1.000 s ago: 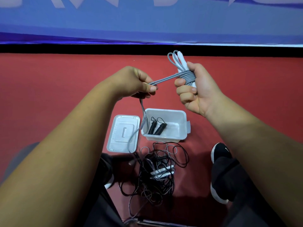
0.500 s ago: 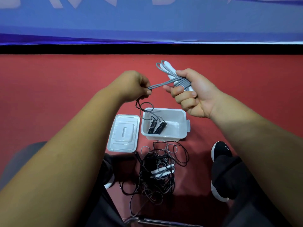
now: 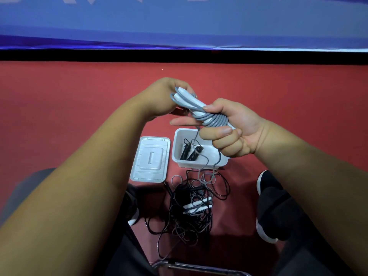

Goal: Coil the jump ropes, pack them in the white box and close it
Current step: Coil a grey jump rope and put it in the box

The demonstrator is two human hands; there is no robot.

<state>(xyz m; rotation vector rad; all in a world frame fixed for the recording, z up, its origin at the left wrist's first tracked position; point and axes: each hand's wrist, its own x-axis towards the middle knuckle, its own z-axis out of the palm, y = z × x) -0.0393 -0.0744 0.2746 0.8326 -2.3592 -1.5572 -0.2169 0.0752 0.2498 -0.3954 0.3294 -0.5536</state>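
Observation:
My right hand (image 3: 233, 132) grips a grey jump rope (image 3: 215, 119) wound round its white handles, with its thumb pressed on top. My left hand (image 3: 163, 96) curls round the far end of that bundle, where grey loops stick out. A loose grey tail hangs from the bundle over the open white box (image 3: 178, 140) on the red floor. Inside the box lies a black jump rope with ribbed black handles (image 3: 189, 152). The white lid (image 3: 151, 159) lies flat just left of the box.
A tangle of black and grey jump ropes with white handles (image 3: 196, 206) lies on the floor in front of the box, between my black shoes (image 3: 266, 182). A metal chair frame (image 3: 199, 267) shows at the bottom edge. A blue barrier (image 3: 179, 22) stands behind.
The left hand moved from pulling the rope strand taut at the left to the far end of the bundle. The right hand tilted the bundle leftward and lowered it; the tail now hangs loose.

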